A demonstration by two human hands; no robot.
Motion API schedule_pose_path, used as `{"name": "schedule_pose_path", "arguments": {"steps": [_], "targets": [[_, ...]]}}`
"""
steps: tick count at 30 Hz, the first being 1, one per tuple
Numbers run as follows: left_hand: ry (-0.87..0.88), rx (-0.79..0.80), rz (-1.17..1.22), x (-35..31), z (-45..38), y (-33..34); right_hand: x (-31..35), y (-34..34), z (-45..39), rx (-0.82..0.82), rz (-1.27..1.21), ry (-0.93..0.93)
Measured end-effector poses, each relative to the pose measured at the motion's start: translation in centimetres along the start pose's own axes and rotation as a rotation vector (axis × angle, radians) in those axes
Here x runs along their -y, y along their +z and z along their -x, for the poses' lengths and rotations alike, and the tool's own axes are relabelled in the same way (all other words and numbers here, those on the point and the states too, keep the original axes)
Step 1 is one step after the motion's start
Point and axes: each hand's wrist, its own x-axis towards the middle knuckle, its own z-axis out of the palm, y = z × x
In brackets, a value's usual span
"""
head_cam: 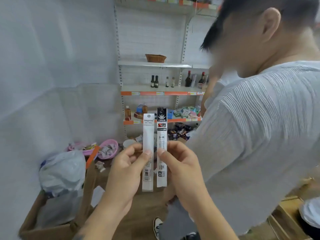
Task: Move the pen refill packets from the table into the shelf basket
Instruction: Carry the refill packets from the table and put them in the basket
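White and black pen refill packets, one (148, 151) pinched upright in the left hand (127, 168), the other (161, 146) in the right hand (180, 168), face the distant wicker basket (155, 58), apparently ready for shelving.

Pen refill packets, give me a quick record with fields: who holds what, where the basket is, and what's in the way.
left hand: pinches the white refill packet, upright
right hand: pinches the black-topped refill packet, upright
packets: side by side, held up at the front of the view
wicker basket: on an upper shelf ahead; its contents cannot be seen
lower shelves: dark bottles, below them small packaged goods
obstacle: another person in a grey shirt stands to the right, close to the shelving
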Motion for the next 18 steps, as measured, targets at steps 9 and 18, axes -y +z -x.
{"name": "schedule_pose_path", "arguments": {"steps": [9,18], "targets": [[-0.109,-0.133,0.020,2.9,-6.1,-6.1,-5.2,5.4,-7.0,0.085,0.072,0.089],[-0.277,-0.245,0.024,8.4,-14.9,-15.0,-12.3,12.8,-15.3,0.078,0.154,0.239]]}}
